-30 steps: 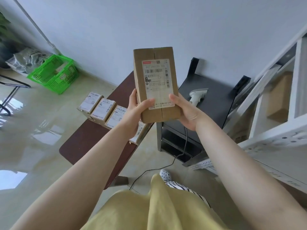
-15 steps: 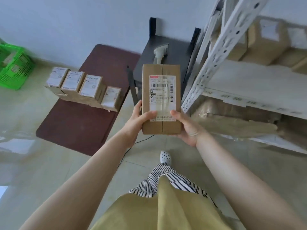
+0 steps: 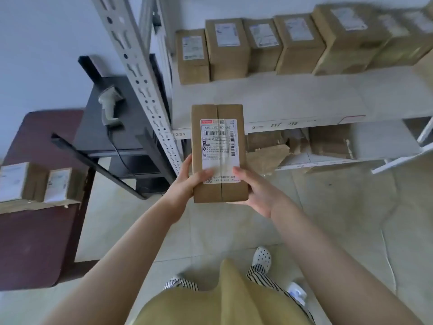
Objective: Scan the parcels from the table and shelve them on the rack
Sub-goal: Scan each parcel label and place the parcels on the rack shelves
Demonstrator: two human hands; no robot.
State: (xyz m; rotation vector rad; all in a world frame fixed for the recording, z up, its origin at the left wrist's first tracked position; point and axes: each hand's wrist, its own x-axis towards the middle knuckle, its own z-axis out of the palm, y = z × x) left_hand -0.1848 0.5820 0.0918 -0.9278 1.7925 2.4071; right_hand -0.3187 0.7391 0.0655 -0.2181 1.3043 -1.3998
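Parcel (image 3: 219, 153) is gripped at its near end by left hand (image 3: 187, 184) and right hand (image 3: 255, 191), label up, long axis pointing toward the rack shelf (image 3: 281, 99) directly ahead; bare shelf space lies before the stored boxes (image 3: 257, 45).

The person wears a mustard-yellow top (image 3: 218, 299) whose front fills the bottom middle of the view and rises to a soft point in the cloth. Below it show trousers (image 3: 264, 276) with narrow black and white stripes, and white shoes (image 3: 262, 256) dotted with dark spots. Both forearms are bare, with no sleeve in view, and neither the left hand (image 3: 185, 184) nor the right hand (image 3: 255, 193) shows a glove or ring.
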